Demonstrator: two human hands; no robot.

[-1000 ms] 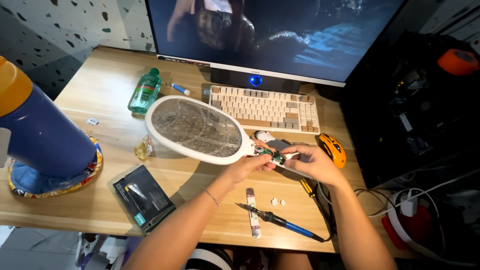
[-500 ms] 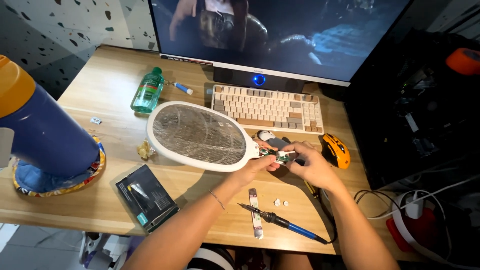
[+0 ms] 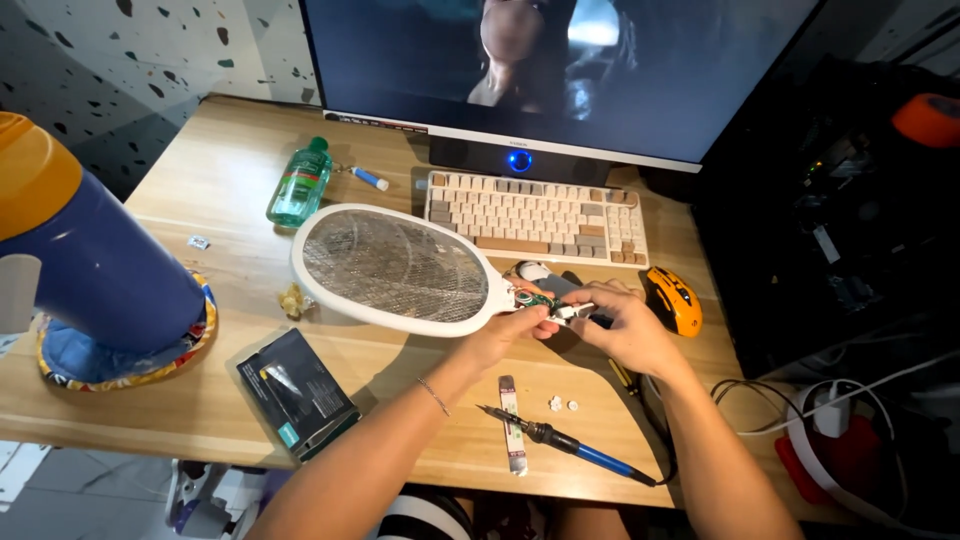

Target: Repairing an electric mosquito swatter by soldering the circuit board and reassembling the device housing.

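A white racket-shaped electric fly swatter (image 3: 395, 265) lies over the wooden desk (image 3: 230, 180), its mesh head pointing left. Its handle is opened, and a small green circuit board (image 3: 540, 300) shows there. My left hand (image 3: 505, 330) grips the handle end from below. My right hand (image 3: 620, 325) holds the other side of the opened handle, fingers pinched at the board. A blue-handled soldering iron (image 3: 565, 445) lies on the desk just below my hands, beside a narrow strip-like tube (image 3: 512, 425) and two small white bits (image 3: 562, 404).
A beige keyboard (image 3: 535, 215) and a monitor (image 3: 560, 70) stand behind. An orange mouse (image 3: 672, 300) sits right of my hands. A green bottle (image 3: 300, 182), a dark box (image 3: 297, 392) and a large blue and orange object (image 3: 80, 260) occupy the left. Cables hang at right.
The view has drifted slightly; my hands stay on the swatter's handle and have shifted a little at the circuit board. The swatter itself stays in place.
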